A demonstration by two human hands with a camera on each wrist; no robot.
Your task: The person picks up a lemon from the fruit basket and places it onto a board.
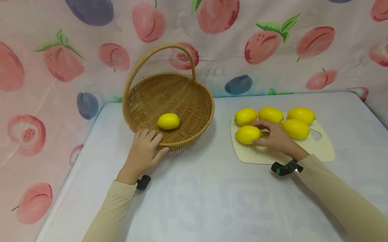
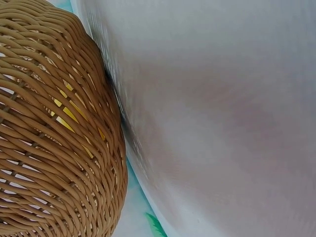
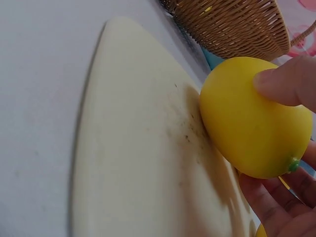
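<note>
My left hand (image 1: 142, 152) grips the near-left rim of a brown wicker basket (image 1: 193, 99), fingers over the edge and thumb on the outside. Inside that basket lies one yellow lemon (image 1: 168, 121); bits of yellow show through the weave in the left wrist view. On the right, my right hand (image 1: 275, 139) pinches another lemon (image 3: 247, 123) at the front left of a cream cutting board (image 1: 253, 155). The thumb presses its upper side and the fingers reach under the other side. Whether this lemon still touches the board I cannot tell.
Several more lemons sit on the board behind and right of my right hand, among them one lemon (image 1: 295, 128) beside the board's handle hole. The basket's tall arched handle (image 1: 159, 48) rises near the fruit-patterned cloth backdrop (image 1: 223, 56). A white cloth covers the table (image 1: 201, 198).
</note>
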